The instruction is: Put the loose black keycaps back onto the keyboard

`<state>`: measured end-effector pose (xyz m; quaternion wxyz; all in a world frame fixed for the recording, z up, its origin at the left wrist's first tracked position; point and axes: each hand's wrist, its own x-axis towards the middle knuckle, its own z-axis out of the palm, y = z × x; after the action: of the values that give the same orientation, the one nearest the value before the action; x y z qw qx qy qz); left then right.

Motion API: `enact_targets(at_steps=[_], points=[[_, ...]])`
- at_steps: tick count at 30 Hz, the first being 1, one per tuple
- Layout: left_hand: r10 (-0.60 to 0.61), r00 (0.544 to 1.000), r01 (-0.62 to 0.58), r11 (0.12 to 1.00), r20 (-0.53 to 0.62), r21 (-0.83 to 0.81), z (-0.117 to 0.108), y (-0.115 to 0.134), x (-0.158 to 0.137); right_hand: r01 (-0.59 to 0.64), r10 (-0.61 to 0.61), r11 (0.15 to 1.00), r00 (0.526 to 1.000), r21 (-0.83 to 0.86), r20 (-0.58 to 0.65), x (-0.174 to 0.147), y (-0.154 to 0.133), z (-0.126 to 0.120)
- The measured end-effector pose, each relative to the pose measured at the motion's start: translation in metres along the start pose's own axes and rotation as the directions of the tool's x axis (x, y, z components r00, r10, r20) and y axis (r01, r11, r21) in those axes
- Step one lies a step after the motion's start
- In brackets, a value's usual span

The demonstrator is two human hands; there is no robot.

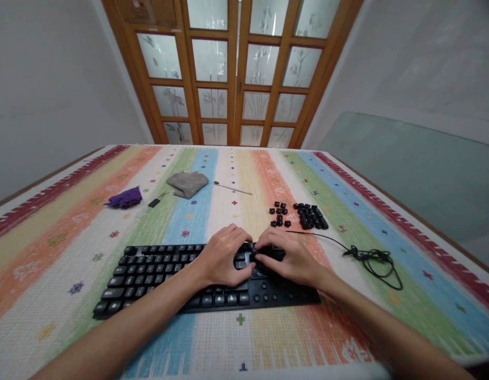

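A black keyboard (149,279) lies on the striped tablecloth, its left and middle keys in place. On its right part, the keycaps are off and small bare switch posts show. My left hand (227,256) curls over the keyboard right of its middle, fingers toward the back edge and thumb on the near side. Close beside it, my right hand (287,256) pinches with thumb and forefinger at a small black keycap, mostly hidden between the fingertips. Removed black keycaps (312,216) stand grouped behind the right hand, with several looser ones (279,211) to their left.
The keyboard's cable (374,258) lies bundled at the right. Farther back are a grey cloth (188,183), a thin brush (233,188), a purple cloth (125,198) and a small black item (154,202). Wooden glass-paned doors (236,74) stand beyond the table.
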<state>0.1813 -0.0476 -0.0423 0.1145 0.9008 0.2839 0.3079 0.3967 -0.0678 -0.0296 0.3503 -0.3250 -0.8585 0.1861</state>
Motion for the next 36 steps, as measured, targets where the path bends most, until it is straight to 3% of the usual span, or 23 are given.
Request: enact_targets(at_steps=[6, 15, 28, 36], points=[[0.003, 1.0, -0.004, 1.0, 0.027, 0.024, 0.001, -0.001, -0.001, 0.105, -0.101, 0.987, 0.994, -0.119, 0.039, -0.005, 0.002, 0.013], [0.004, 0.999, -0.004, 1.0, 0.033, 0.003, 0.001, -0.002, -0.001, 0.235, -0.22, 0.947, 0.971, -0.219, 0.088, -0.005, 0.0, 0.013], [0.057, 0.998, -0.056, 0.997, 0.012, -0.062, 0.004, -0.004, -0.001, 0.187, -0.188, 0.966, 0.982, -0.181, 0.013, -0.008, 0.004, 0.015], [0.053, 0.999, -0.052, 0.995, 0.006, -0.088, 0.005, -0.005, -0.001, 0.173, -0.16, 0.957, 0.984, -0.234, 0.074, -0.003, -0.004, 0.013]])
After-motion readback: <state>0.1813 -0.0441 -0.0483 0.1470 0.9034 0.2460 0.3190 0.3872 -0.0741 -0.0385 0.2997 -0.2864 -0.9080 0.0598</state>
